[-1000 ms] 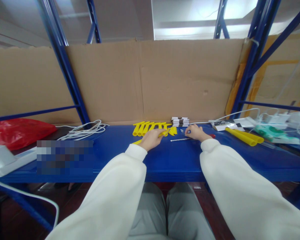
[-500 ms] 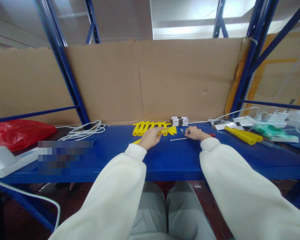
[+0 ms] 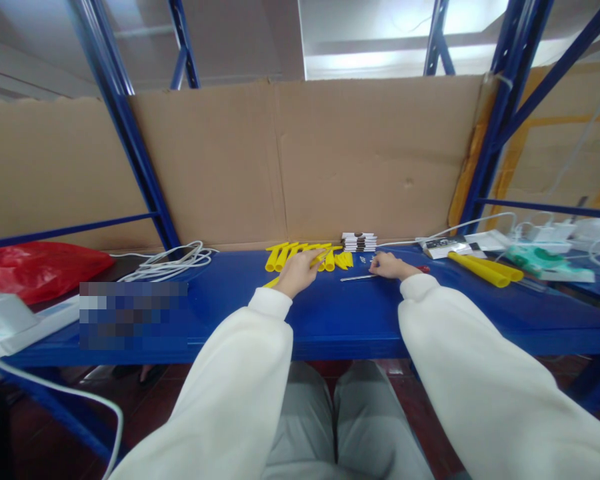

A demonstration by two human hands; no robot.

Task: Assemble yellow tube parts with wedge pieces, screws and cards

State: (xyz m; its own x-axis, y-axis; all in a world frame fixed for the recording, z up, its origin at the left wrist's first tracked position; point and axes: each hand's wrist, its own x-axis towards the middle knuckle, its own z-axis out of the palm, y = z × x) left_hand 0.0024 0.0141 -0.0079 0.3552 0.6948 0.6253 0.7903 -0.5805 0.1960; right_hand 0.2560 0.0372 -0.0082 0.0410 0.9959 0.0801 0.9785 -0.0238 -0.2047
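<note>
My left hand [image 3: 297, 274] is closed around a long yellow plastic piece; its tip [image 3: 324, 255] sticks out past the fingers and its other end [image 3: 271, 283] shows by the wrist. Behind that hand lies a row of several yellow tubular pieces [image 3: 275, 258], partly covered by it. My right hand [image 3: 389, 266] rests low on the tabletop with its fingertips pinched together; whatever is between them is too small to make out. Just left of these fingertips are tiny silvery parts [image 3: 363, 259]. A screwdriver [image 3: 356, 277] with a red handle lies under the right hand. Small yellow pieces [image 3: 345, 261] are heaped between both hands.
A stack of small white-and-dark pieces [image 3: 359, 242] stands against the cardboard wall [image 3: 370, 160]. Two yellow cones [image 3: 485, 270] lie to the right, near a green-and-white packet [image 3: 545, 263]. Coiled white cable [image 3: 180, 259], a power strip [image 3: 35, 337] and a red bag [image 3: 45, 267] occupy the left.
The left hand has shifted slightly left with the yellow piece in its grip. My right hand stays almost where it was, fingers still pinched.
</note>
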